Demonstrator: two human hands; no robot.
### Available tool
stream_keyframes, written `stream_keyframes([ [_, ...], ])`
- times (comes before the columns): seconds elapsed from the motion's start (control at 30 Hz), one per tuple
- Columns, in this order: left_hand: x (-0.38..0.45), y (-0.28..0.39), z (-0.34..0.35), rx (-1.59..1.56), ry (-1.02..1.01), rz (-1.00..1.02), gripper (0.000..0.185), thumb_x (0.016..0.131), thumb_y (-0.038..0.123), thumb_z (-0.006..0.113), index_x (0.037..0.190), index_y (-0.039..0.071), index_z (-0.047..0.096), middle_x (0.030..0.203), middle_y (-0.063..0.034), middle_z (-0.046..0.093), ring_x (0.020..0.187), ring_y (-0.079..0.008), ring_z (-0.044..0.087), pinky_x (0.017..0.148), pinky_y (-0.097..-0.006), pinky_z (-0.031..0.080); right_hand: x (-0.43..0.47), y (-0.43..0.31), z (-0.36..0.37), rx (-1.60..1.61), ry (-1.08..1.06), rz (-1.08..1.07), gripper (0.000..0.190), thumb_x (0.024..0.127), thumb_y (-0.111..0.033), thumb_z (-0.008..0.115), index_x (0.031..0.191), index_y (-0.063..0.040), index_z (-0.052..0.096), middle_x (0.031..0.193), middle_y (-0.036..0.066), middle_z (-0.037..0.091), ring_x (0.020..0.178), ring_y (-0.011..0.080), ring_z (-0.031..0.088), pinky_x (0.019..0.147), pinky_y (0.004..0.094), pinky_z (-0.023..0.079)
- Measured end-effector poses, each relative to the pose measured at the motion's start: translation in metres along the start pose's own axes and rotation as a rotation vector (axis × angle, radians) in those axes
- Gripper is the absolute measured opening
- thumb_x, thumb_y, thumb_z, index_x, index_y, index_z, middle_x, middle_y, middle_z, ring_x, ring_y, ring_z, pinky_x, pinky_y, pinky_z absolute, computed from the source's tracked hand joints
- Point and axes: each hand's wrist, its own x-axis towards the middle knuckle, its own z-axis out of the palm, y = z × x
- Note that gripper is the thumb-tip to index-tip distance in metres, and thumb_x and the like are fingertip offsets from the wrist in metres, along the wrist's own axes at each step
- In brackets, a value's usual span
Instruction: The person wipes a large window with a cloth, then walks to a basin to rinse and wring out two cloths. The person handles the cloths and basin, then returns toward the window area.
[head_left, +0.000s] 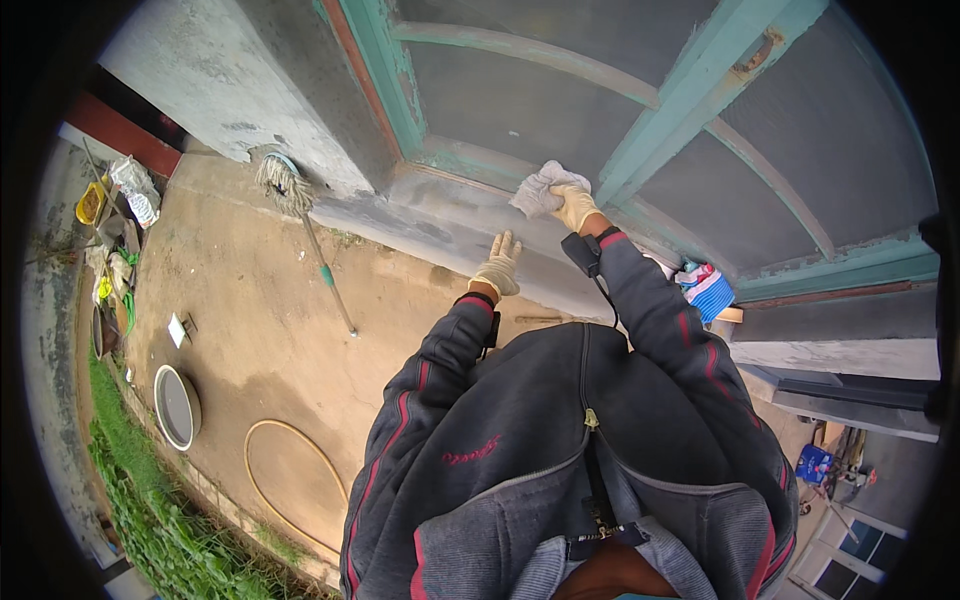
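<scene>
My right hand (575, 208), in a pale thin glove, grips a crumpled whitish cloth (541, 189). The cloth is at the foot of a window with a worn green-painted wooden frame (652, 142), just above the concrete sill (450, 206). My left hand (498, 270), gloved the same way, holds nothing. Its fingers reach toward the sill's outer face, and whether they touch it I cannot tell. Behind the bars the dark window panes (525, 105) look dull. A rusty metal handle (759, 52) sits on the upright of the frame.
A string mop (285, 187) leans head-up against the wall to the left. On the concrete yard lie a round tub (178, 409) and a hose (250, 442). Folded striped cloths (705, 292) rest on the sill at right. Green plants (180, 517) border the yard.
</scene>
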Motion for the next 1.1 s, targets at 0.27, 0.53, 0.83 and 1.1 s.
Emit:
stream_keyframes([
  [0.27,0.001,-0.018,0.004,-0.065,0.004,0.094,0.097,0.075,0.039,0.067,0.152,0.003,0.022,0.158,-0.0278,0.003,0.147,-0.042,0.002,0.12,-0.0368,0.013,-0.036,-0.085,0.077,-0.078,-0.082,-0.041,0.037,0.081,-0.005,0.072,0.116,-0.004,0.061,0.111,0.007,0.067,0.107,0.0222,0.06,0.094,0.038,0.047],
  [0.53,-0.004,-0.004,-0.038,-1.529,-0.103,0.036,0.067,0.083,0.033,0.074,0.136,0.003,0.048,0.123,-0.0138,0.061,0.115,-0.0249,0.057,0.096,-0.032,0.044,-0.112,0.007,0.01,-0.153,-0.08,0.293,0.04,0.08,-0.019,0.075,0.115,-0.002,0.064,0.105,0.005,0.066,0.1,0.0191,0.059,0.089,0.0322,0.044],
  [0.83,0.016,0.075,-0.068,-1.344,-0.019,-0.004,0.068,0.085,0.016,0.073,0.142,-0.002,0.04,0.124,-0.0126,0.059,0.107,-0.0185,0.058,0.085,-0.0332,0.052,-0.17,0.001,-0.058,-0.439,0.022,0.01,0.051,0.084,-0.021,0.073,0.125,0.003,0.057,0.117,0.012,0.064,0.109,0.0213,0.057,0.096,0.0327,0.043],
  [1.1,0.018,0.111,-0.072,-1.879,-0.294,0.113,0.052,0.088,0.006,0.065,0.136,0.001,0.046,0.127,-0.0106,0.058,0.113,-0.0205,0.058,0.091,-0.0329,0.049,-0.235,-0.008,-0.126,0.395,0.171,0.201,0.054,0.09,-0.033,0.07,0.133,-0.004,0.053,0.122,0.009,0.061,0.112,0.0187,0.056,0.097,0.0325,0.044],
])
